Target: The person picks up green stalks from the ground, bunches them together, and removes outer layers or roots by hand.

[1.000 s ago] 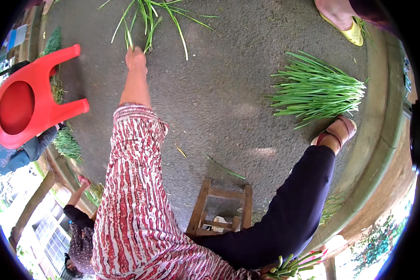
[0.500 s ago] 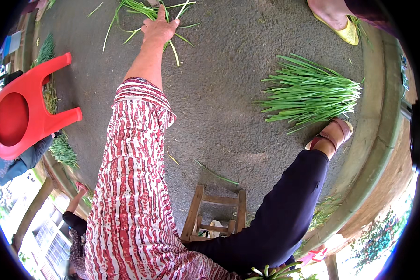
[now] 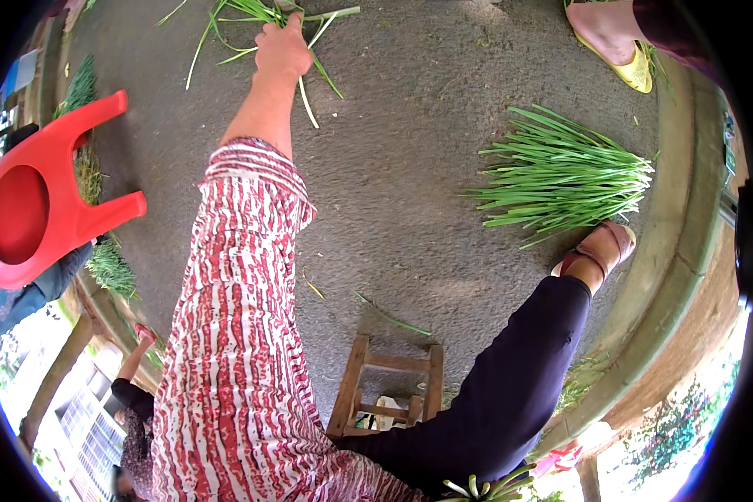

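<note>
Where they splay, stalks (image 3: 255,10) look slender — green, some pale-ended.

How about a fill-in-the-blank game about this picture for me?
1. The left hand, at some loose stalks, is near the ____ edge of the picture.
2. The big green pile lies in the ____ half of the picture.
3. The plastic stool is coloured ____.
4. The shoe in the top right corner is coloured ____.

Missing words: top; right; red; yellow.
</note>
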`<action>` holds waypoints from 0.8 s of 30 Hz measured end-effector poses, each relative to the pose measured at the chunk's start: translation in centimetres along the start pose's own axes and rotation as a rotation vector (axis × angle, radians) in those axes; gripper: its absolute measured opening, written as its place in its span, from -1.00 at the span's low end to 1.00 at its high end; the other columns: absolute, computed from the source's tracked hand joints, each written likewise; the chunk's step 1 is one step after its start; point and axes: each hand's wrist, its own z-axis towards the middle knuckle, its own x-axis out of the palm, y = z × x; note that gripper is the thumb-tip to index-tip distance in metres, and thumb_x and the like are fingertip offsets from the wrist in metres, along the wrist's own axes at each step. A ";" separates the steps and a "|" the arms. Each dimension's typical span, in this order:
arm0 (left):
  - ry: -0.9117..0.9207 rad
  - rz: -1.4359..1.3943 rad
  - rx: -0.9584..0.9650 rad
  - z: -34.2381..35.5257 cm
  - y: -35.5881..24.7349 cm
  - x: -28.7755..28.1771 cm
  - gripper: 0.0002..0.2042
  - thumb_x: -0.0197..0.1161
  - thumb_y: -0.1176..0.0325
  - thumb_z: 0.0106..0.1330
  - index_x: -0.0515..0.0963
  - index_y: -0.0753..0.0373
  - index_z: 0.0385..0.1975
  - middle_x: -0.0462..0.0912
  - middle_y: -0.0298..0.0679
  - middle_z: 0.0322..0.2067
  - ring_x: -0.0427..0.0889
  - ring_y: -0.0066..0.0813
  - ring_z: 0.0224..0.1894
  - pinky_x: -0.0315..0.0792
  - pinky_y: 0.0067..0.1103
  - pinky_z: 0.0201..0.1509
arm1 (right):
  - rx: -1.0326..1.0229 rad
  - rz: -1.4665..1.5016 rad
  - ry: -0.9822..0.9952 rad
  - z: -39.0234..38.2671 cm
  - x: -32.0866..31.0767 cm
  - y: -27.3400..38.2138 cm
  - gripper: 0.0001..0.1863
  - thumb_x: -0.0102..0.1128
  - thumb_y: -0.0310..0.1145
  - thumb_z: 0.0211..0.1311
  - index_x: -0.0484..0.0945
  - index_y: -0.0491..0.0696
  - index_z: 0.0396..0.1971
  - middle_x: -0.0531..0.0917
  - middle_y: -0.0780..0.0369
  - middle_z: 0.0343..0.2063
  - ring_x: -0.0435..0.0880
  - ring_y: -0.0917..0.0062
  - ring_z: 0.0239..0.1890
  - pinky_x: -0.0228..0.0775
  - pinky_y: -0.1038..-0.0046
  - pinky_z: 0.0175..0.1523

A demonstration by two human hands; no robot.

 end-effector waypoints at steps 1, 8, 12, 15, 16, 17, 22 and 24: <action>-0.002 -0.007 0.042 -0.4 0.4 0.0 -0.46 0.23 0.42 0.09 0.32 0.03 0.14 0.38 0.09 -0.02 0.41 0.03 0.05 0.42 -0.28 0.06 | 0.001 0.005 0.001 0.0 0.1 0.1 -0.42 0.41 -0.49 -0.20 0.32 -0.19 -0.12 0.49 0.17 -0.55 0.51 0.54 -0.66 0.38 0.54 -0.62; -0.194 -0.121 0.357 -5.8 2.2 1.3 -0.74 0.20 0.46 -0.06 0.49 0.34 -0.31 0.51 0.03 -0.29 0.54 0.01 -0.19 0.47 -0.26 -0.09 | -0.012 0.015 0.020 -1.4 0.2 -0.5 -0.40 0.41 -0.51 -0.21 0.31 -0.19 -0.10 0.50 0.16 -0.52 0.52 0.53 -0.64 0.40 0.53 -0.60; -0.041 -0.184 0.411 -11.1 2.5 1.5 -0.75 0.17 0.43 -0.06 0.50 0.35 -0.34 0.48 -0.01 -0.36 0.52 -0.05 -0.27 0.47 -0.29 -0.15 | -0.016 0.033 0.042 -2.4 -0.2 -1.0 -0.39 0.41 -0.52 -0.22 0.30 -0.20 -0.09 0.51 0.15 -0.51 0.53 0.52 -0.63 0.41 0.52 -0.59; -0.032 -0.324 0.537 -17.2 2.4 2.9 -0.77 0.17 0.41 -0.08 0.48 0.35 -0.39 0.43 -0.05 -0.38 0.48 -0.12 -0.30 0.43 -0.28 -0.21 | -0.006 0.048 0.039 -4.0 -0.3 -1.8 -0.38 0.41 -0.53 -0.22 0.30 -0.20 -0.08 0.51 0.14 -0.49 0.54 0.52 -0.62 0.42 0.52 -0.59; -0.035 -0.352 0.532 -19.7 2.1 3.5 -0.75 0.20 0.38 -0.09 0.48 0.34 -0.38 0.43 -0.07 -0.36 0.46 -0.13 -0.29 0.42 -0.29 -0.20 | -0.001 0.052 0.038 -4.4 -0.4 -2.0 -0.37 0.41 -0.53 -0.22 0.30 -0.20 -0.07 0.51 0.14 -0.49 0.54 0.52 -0.62 0.42 0.52 -0.58; -0.037 -0.379 0.519 -22.1 1.9 3.7 -0.73 0.23 0.36 -0.09 0.47 0.33 -0.37 0.42 -0.08 -0.35 0.44 -0.15 -0.29 0.40 -0.30 -0.20 | 0.005 0.053 0.041 -4.7 -0.4 -2.1 -0.37 0.41 -0.54 -0.23 0.30 -0.20 -0.07 0.51 0.13 -0.49 0.54 0.52 -0.62 0.42 0.52 -0.58; 0.019 -0.448 0.562 -28.5 1.4 5.4 -0.79 0.25 0.50 -0.07 0.43 0.24 -0.39 0.40 -0.10 -0.36 0.45 -0.10 -0.29 0.39 -0.31 -0.17 | 0.010 0.048 0.052 -6.1 -0.9 -2.9 -0.35 0.41 -0.55 -0.23 0.29 -0.20 -0.06 0.52 0.12 -0.47 0.56 0.51 -0.61 0.44 0.51 -0.57; 0.032 -0.419 0.568 -28.9 1.4 5.6 -0.79 0.22 0.55 -0.08 0.40 0.23 -0.43 0.39 -0.12 -0.38 0.45 -0.11 -0.30 0.40 -0.32 -0.21 | 0.015 0.044 0.057 -6.3 -1.2 -3.0 -0.35 0.41 -0.55 -0.24 0.29 -0.21 -0.05 0.52 0.12 -0.46 0.56 0.51 -0.60 0.44 0.51 -0.57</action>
